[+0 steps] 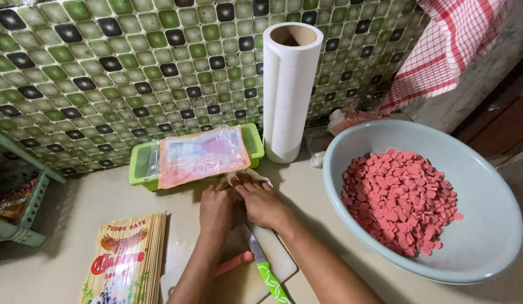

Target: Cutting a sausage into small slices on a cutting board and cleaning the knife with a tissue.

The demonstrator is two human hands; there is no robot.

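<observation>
Many pink sausage slices (401,197) fill grey-blue bowl (486,247); hands apart.

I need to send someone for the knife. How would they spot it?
Start at the big pale blue bowl. Left of it lies a white cutting board under both hands. The knife rests there, the only thing with a green patterned handle.

- Glossy ceramic wall tiles (132,62) are gleaming.
- A matt paper roll (288,95) is standing.
- A smooth plastic bowl (486,225) is shining faintly.
- A shiny clear plastic packet (202,155) is crinkling.
- The knife (261,262) is showing a metal blade.
- A woven cloth (453,45) is hanging.
</observation>
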